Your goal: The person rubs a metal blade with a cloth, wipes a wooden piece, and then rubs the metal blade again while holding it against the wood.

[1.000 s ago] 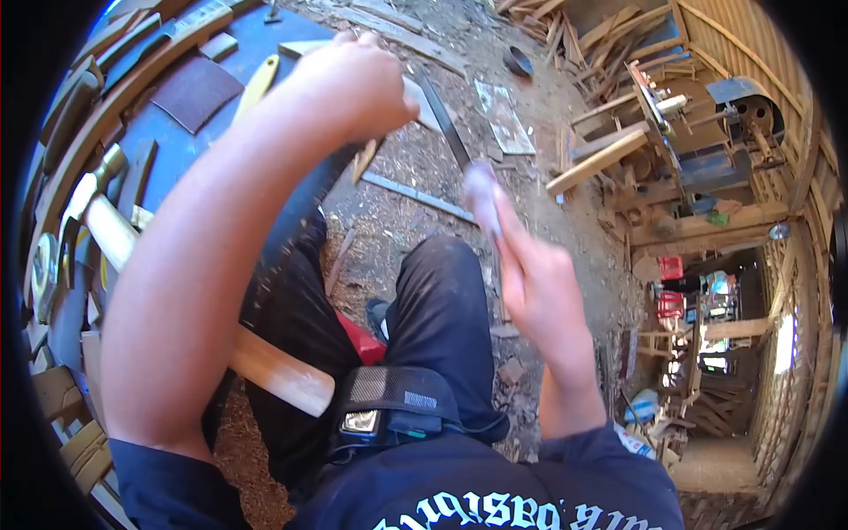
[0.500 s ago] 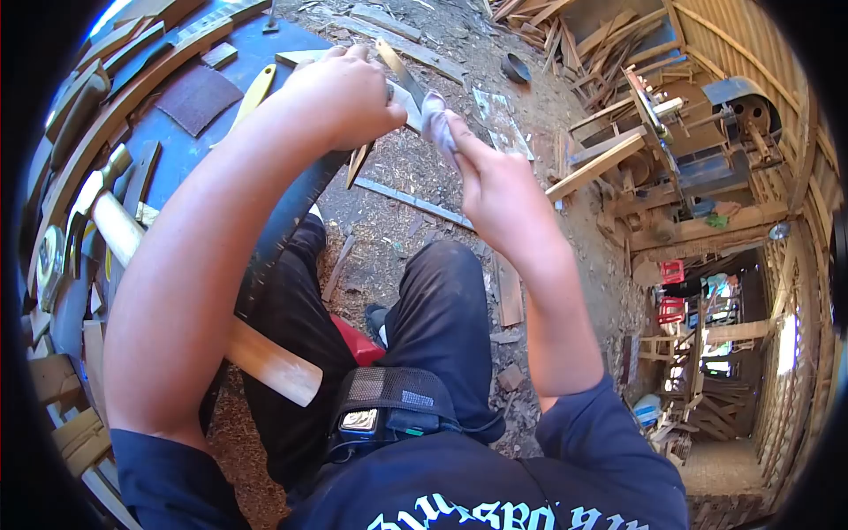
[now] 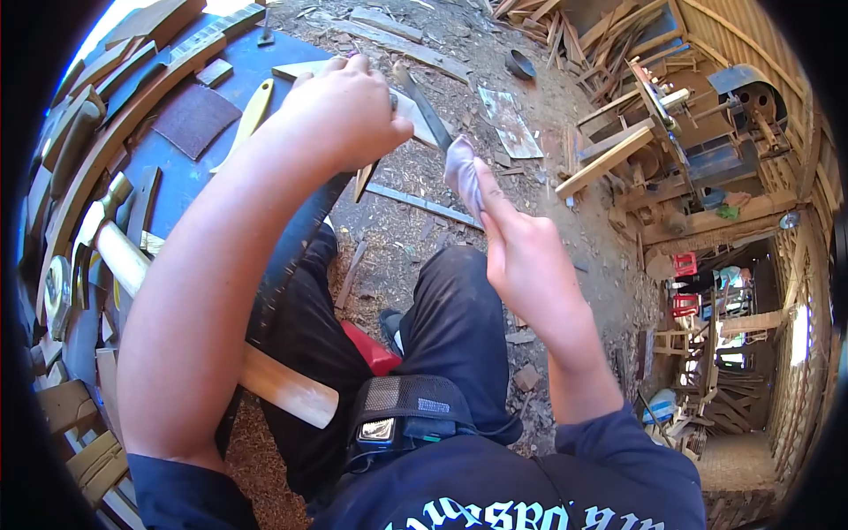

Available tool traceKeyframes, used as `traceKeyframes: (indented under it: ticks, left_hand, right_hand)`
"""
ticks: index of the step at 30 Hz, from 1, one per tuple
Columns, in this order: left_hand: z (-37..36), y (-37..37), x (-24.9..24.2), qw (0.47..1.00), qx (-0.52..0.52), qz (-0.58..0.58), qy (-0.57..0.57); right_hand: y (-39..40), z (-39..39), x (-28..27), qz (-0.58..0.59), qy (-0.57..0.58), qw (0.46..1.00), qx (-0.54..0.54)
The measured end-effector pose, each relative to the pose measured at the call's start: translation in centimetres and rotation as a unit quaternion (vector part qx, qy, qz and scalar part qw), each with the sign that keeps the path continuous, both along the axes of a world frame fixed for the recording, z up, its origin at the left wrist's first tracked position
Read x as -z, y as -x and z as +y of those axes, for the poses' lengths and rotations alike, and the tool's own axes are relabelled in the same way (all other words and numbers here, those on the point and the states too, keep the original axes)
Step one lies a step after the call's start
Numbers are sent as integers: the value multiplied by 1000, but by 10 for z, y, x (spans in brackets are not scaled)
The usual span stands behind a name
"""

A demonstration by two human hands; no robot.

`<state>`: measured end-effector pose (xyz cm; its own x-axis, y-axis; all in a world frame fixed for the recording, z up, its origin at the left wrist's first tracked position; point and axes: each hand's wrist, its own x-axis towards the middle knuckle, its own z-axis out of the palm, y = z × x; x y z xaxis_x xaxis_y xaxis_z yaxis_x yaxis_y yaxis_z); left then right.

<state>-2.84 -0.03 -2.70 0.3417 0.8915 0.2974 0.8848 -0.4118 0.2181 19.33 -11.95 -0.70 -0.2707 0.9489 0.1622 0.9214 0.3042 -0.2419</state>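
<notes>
My left hand (image 3: 353, 115) is closed over a pale wooden piece (image 3: 296, 69) at the blue bench's end, and the piece's far end sticks out past my thumb. In my right hand (image 3: 530, 265) is a file-like tool (image 3: 426, 104), long and narrow with a grey blade. A light rag (image 3: 463, 173) wraps its near end, where my fingers grip. The blade slants up and left, its tip just right of my left knuckles. Under my left forearm, the long wooden handle of a hammer (image 3: 287, 386) reaches toward my lap.
On the blue bench (image 3: 190, 163) lie a reddish-brown sandpaper sheet (image 3: 196, 119), a yellow-handled brush (image 3: 253, 113) and a tape measure (image 3: 58, 296). Wood strips line its far side. Scraps and shavings cover the ground. A wooden machine frame (image 3: 698, 168) stands at right.
My right hand has drawn the rag-wrapped tool down and to the right, back toward my body. My left hand keeps its hold on the wooden piece. The whole view has shifted slightly.
</notes>
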Motion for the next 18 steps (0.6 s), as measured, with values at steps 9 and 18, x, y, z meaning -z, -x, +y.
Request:
traceKeyframes:
  ticks: [9,18]
  left_hand:
    - [-1,-2,3,1000,-6,-19,15]
    - [-6,-7,11,1000,-8,10,-10]
  right_hand:
    - [6,10,-2,17,-11,1000,-21]
    - [11,27,4,-34,6,999,-6]
